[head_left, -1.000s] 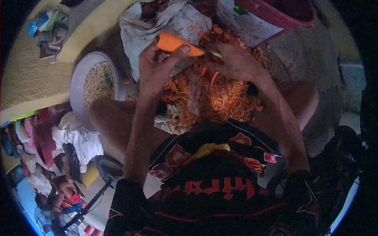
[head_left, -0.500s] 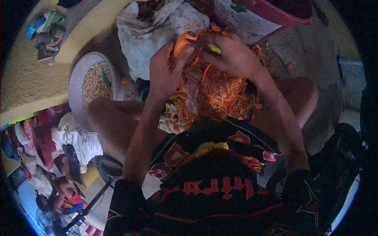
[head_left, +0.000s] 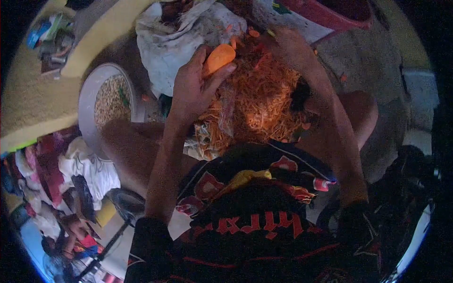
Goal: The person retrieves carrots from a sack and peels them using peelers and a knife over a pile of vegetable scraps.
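My left hand (head_left: 189, 81) is closed around a bright orange carrot (head_left: 220, 58), its smooth cut or peeled face turned up. Blurred by motion, my right hand (head_left: 291, 46) is to the right and a little farther off, its fingers curled over a small tool with a yellow-green end (head_left: 271, 33); its exact kind does not show. Beneath both hands lies a heap of orange peelings (head_left: 269, 106), some stringy, with clear plastic (head_left: 227, 113) among them. A few round orange slices (head_left: 254, 33) rest at the heap's far edge.
A whitish sack (head_left: 163, 52) lies beyond my left hand. At far right leans a red-and-white tub (head_left: 311, 19). A pale basin (head_left: 85, 104) of small beige pieces stands left of my knee. Clothes (head_left: 92, 165) and another person (head_left: 78, 233) are at lower left.
My right hand has moved away from the carrot, outward and to the right. The carrot has tilted in my left hand, so more of its orange face shows.
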Demonstrator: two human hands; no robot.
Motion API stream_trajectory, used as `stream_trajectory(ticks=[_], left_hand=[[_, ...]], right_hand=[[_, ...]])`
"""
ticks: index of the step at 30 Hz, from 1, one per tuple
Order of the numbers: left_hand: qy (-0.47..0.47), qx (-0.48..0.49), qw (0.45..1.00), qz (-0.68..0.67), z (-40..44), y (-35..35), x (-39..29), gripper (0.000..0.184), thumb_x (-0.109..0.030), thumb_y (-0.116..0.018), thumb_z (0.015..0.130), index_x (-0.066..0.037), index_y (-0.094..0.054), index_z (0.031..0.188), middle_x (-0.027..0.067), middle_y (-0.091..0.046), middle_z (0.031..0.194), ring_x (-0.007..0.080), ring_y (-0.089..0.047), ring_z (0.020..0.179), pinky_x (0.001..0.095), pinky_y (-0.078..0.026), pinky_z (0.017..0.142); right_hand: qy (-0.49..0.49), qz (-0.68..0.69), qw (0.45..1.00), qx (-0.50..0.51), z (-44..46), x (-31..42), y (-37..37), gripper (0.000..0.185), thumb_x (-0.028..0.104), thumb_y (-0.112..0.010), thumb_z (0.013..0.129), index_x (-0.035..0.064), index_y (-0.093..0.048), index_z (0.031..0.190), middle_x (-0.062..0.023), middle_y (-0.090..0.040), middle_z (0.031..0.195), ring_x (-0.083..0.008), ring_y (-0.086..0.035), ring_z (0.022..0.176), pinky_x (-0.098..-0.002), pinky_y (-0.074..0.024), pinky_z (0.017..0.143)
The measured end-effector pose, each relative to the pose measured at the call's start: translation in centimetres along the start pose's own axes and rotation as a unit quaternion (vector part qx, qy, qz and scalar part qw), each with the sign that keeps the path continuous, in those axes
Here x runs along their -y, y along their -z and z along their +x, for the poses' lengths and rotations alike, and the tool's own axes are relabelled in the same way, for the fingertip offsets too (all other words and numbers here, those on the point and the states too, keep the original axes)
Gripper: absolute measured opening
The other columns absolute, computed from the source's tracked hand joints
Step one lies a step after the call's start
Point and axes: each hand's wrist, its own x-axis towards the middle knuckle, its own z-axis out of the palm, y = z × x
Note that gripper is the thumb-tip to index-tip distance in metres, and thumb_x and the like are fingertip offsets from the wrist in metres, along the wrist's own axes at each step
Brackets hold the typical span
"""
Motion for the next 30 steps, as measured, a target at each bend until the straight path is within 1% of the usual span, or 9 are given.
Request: stream_trajectory(ticks=[6,12,14,18,21,23,27,29,30], left_hand=[[0.122,-0.011,0.992,-0.007,0.0,-0.3,-0.1,0.034,-0.028,-0.069,0.092,0.003,-0.062,0.105,0.0188,-0.069,0.087,0.0295,-0.071,0.084,0.0387,-0.053,0.073],[-0.003,-0.058,0.998,0.018,-0.1,-1.3,2.4,0.034,-0.026,-0.069,0.092,0.004,-0.063,0.108,0.0219,-0.07,0.092,0.0361,-0.07,0.086,0.0421,-0.053,0.074],[0.005,-0.053,0.999,0.006,-0.1,-1.6,2.8,0.034,-0.026,-0.068,0.093,0.003,-0.064,0.108,0.0219,-0.07,0.093,0.0364,-0.07,0.086,0.0424,-0.053,0.075],[0.061,-0.023,0.994,-0.085,-0.3,-1.9,2.9,0.034,-0.028,-0.065,0.094,0.003,-0.063,0.109,0.0223,-0.07,0.095,0.0381,-0.069,0.089,0.0434,-0.053,0.078],[0.051,-0.018,0.998,-0.043,-0.3,-2.0,3.4,0.035,-0.028,-0.065,0.095,0.003,-0.063,0.111,0.0222,-0.07,0.096,0.0369,-0.07,0.088,0.0427,-0.053,0.077],[0.049,-0.022,0.998,-0.023,-0.4,-1.9,3.0,0.035,-0.028,-0.065,0.095,0.003,-0.063,0.111,0.022,-0.071,0.096,0.0355,-0.07,0.088,0.0422,-0.053,0.077],[0.041,-0.001,0.999,0.006,-0.5,-1.3,2.1,0.038,-0.029,-0.066,0.095,0.003,-0.062,0.113,0.0213,-0.071,0.096,0.0331,-0.071,0.088,0.0407,-0.053,0.077],[0.033,0.006,0.999,-0.012,-0.5,-0.7,0.9,0.038,-0.03,-0.066,0.095,0.003,-0.062,0.113,0.0214,-0.07,0.096,0.0338,-0.07,0.087,0.0408,-0.053,0.077],[0.026,0.012,0.999,-0.03,-0.7,-0.6,0.4,0.039,-0.031,-0.066,0.095,0.003,-0.061,0.112,0.0215,-0.07,0.096,0.0345,-0.07,0.087,0.0408,-0.053,0.076]], right_hand=[[0.044,0.018,0.996,-0.077,-2.7,5.2,0.8,0.036,0.027,-0.069,0.086,0.0096,-0.063,0.117,-0.0194,-0.069,0.09,-0.0404,-0.068,0.085,-0.0515,-0.055,0.074],[0.098,0.02,0.994,-0.043,-2.4,7.7,0.1,0.052,0.014,-0.072,0.078,0.0087,-0.055,0.127,-0.0213,-0.068,0.097,-0.0405,-0.066,0.088,-0.0502,-0.0537,0.079],[0.079,0.019,0.997,-0.002,-2.3,8.0,0.2,0.038,0.018,-0.07,0.081,0.0064,-0.057,0.115,-0.0196,-0.069,0.089,-0.0386,-0.068,0.089,-0.0504,-0.0558,0.077],[0.101,0.006,0.995,-0.005,-2.1,8.2,-0.2,0.039,0.016,-0.07,0.081,0.0057,-0.057,0.116,-0.0188,-0.069,0.087,-0.039,-0.069,0.086,-0.0496,-0.0573,0.075],[0.118,0.0,0.991,-0.06,-2.1,8.2,-0.8,0.037,0.015,-0.066,0.082,0.0057,-0.058,0.117,-0.0197,-0.069,0.086,-0.0389,-0.069,0.084,-0.0493,-0.0579,0.075],[0.056,-0.007,0.998,0.011,-1.8,8.3,-0.6,0.035,0.014,-0.061,0.085,0.006,-0.059,0.119,-0.0212,-0.068,0.086,-0.038,-0.069,0.086,-0.05,-0.0576,0.076],[0.055,-0.02,0.998,0.01,-1.7,8.1,-0.3,0.034,0.016,-0.058,0.087,0.0062,-0.059,0.119,-0.0227,-0.068,0.087,-0.0375,-0.068,0.091,-0.0508,-0.0565,0.079],[0.047,-0.017,0.999,-0.016,-1.1,6.2,-1.9,0.037,0.019,-0.06,0.086,0.0057,-0.059,0.12,-0.0219,-0.068,0.088,-0.0383,-0.068,0.092,-0.0516,-0.0563,0.079],[0.118,0.099,0.986,-0.07,0.2,-0.2,-6.5,0.038,0.023,-0.061,0.088,0.0054,-0.06,0.121,-0.021,-0.069,0.087,-0.0385,-0.069,0.089,-0.0502,-0.0562,0.079]])
